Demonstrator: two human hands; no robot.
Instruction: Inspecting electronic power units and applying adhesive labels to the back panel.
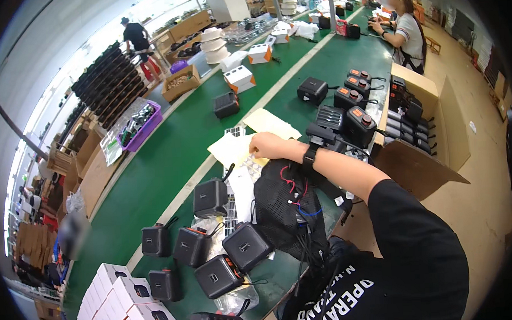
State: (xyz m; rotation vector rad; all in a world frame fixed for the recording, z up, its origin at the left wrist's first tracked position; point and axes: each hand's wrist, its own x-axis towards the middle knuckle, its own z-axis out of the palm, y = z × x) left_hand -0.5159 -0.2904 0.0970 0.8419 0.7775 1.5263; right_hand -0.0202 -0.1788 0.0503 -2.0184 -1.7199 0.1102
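My right hand (265,146), a dark watch on its wrist, reaches over pale yellow sheets (227,150) on the green bench. Its fingers are curled together against a sheet that seems to carry small light stickers (250,162). Whatever the fingertips pinch is too small to make out. My left hand is not in view; only a bit of bare skin shows at the lower edge. Nearer to me stand several black box-shaped devices with wrist straps, one a black device (210,198) just beside the papers. A black mesh bag (287,199) with red and blue wires lies below my right forearm.
White printed boxes (130,305) are stacked at the near left. More black devices (345,97) with orange tops stand right of my hand, beside an open carton (451,132) of black parts. A purple basket (142,126) sits across the bench. Another person (409,36) works farther along.
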